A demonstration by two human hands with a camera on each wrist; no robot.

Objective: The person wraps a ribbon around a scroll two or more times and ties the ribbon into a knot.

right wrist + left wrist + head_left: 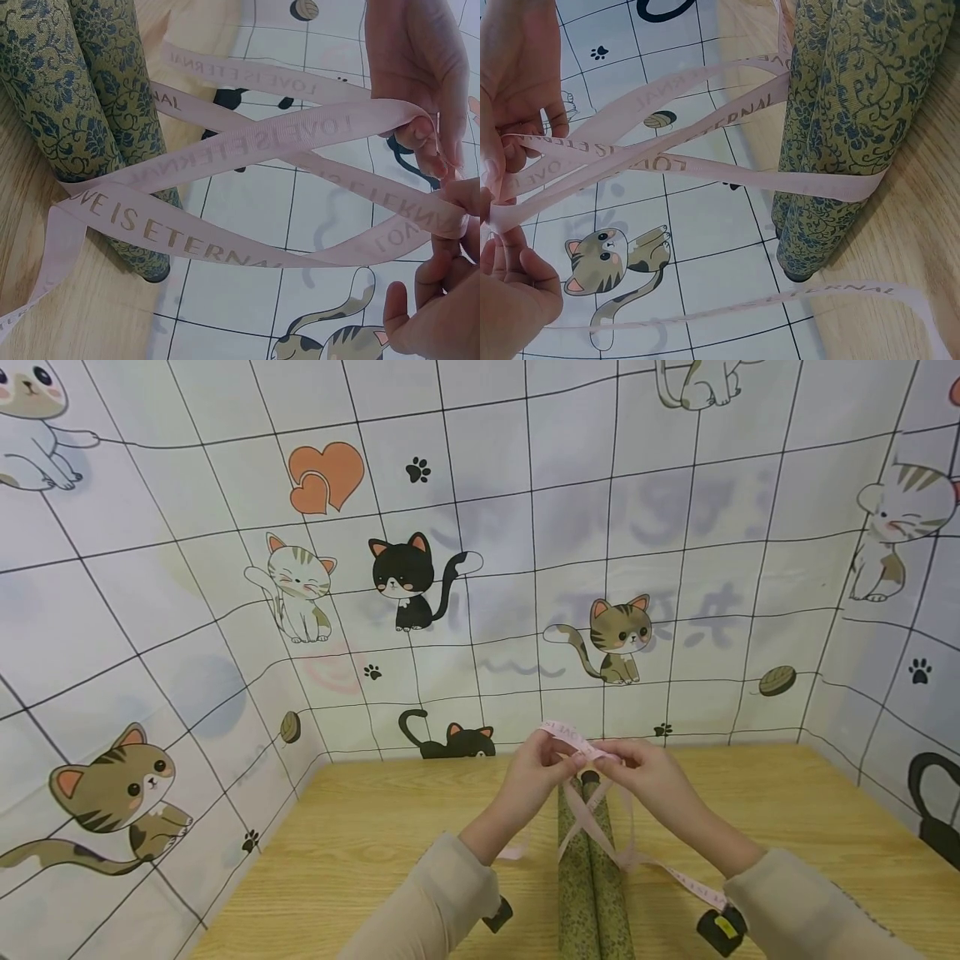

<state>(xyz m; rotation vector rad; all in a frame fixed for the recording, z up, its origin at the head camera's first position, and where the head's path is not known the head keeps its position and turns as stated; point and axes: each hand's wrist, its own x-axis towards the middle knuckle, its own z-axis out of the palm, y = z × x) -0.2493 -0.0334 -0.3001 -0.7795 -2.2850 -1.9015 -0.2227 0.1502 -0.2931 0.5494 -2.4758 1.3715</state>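
Two long green tubes [592,868] in dark floral cloth, with black end caps, lie side by side on the table. A pale pink ribbon [180,229] printed "LOVE IS ETERNAL" passes around them and rises in crossing strands. My left hand [528,777] pinches the ribbon above the tubes' far ends. Beside it, my right hand [648,772] pinches the ribbon too, fingertips close to the left ones. The left wrist view shows the left hand [517,300] at the bottom; the right wrist view has the right hand [442,292] there. Overlapping fingers partly hide the ribbon's crossing.
A loose ribbon tail [693,885] trails to the right, and another tail [513,853] lies to the left. Small black objects [722,929] show near both cuffs. The wooden table [375,860] meets a white gridded backdrop [495,585] printed with cats, at the back and sides.
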